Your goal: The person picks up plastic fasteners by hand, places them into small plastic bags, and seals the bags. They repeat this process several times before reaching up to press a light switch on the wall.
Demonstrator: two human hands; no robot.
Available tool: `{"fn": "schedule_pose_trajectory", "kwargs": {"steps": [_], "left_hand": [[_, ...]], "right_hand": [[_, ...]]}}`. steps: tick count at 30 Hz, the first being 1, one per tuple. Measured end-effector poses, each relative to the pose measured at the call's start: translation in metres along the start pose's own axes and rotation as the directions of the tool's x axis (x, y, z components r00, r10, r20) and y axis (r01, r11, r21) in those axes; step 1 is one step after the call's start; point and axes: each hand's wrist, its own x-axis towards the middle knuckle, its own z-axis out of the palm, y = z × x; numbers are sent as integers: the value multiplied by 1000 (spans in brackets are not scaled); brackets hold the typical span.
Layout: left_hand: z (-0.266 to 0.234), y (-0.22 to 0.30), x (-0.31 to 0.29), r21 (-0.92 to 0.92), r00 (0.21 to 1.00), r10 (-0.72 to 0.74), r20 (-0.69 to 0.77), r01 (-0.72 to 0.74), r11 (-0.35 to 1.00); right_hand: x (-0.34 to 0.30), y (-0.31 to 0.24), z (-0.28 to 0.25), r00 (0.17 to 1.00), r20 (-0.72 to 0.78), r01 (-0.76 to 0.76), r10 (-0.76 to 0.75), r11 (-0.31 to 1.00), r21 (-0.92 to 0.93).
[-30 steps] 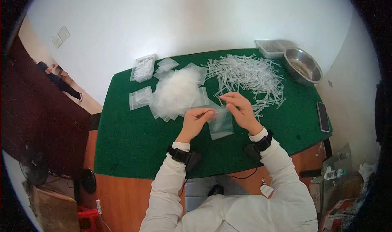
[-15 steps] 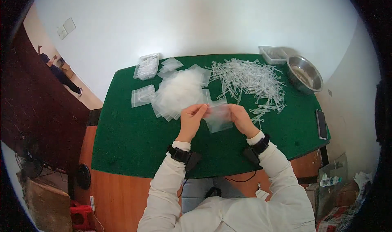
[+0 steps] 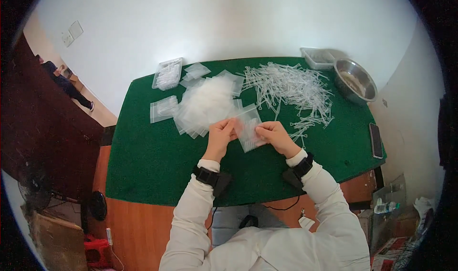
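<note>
A small clear zip bag (image 3: 249,136) hangs tilted between my hands over the green table. My left hand (image 3: 220,138) pinches its left edge between thumb and fingers. On the other side my right hand (image 3: 278,138) is closed on the bag's right part. Thin pale lines show in the bag, like small plastic sticks, though blur hides their detail. Just beyond my left hand lies a heap of empty clear bags (image 3: 206,101). A loose pile of thin clear plastic sticks with looped ends (image 3: 291,87) spreads beyond my right hand.
Filled bags (image 3: 163,109) lie left of the heap, with a clear tray of white packets (image 3: 168,74) behind. A clear plastic tray (image 3: 318,58) and a steel bowl (image 3: 355,80) stand at the back right. A phone (image 3: 376,140) rests by the right edge. A person (image 3: 64,82) stands far left.
The bag has turned more upright, and pale stick-like lines now show in it. My right hand has moved slightly left and down along the bag.
</note>
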Motion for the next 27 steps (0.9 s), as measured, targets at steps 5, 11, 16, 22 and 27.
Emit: {"fn": "schedule_pose_trajectory", "kwargs": {"steps": [5,11,16,22,27], "left_hand": [[1,-1,1,-20,999,9,-39,-10,1000],[-4,-6,3,87,996,24,-87,-17,996],[6,-10,0,151,999,-43,27,38,988],[3,-17,2,264,995,8,101,-35,964],[6,-20,3,244,992,92,80,-110,963]], "right_hand": [[-3,-3,2,993,-50,-111,107,991,-74],[-4,-3,-1,994,63,-80,93,979,-188],[2,2,-5,994,-105,31,-37,998,-54],[4,4,-12,991,-98,71,-86,986,-153],[6,5,-13,994,-91,52,-66,988,-147]]}}
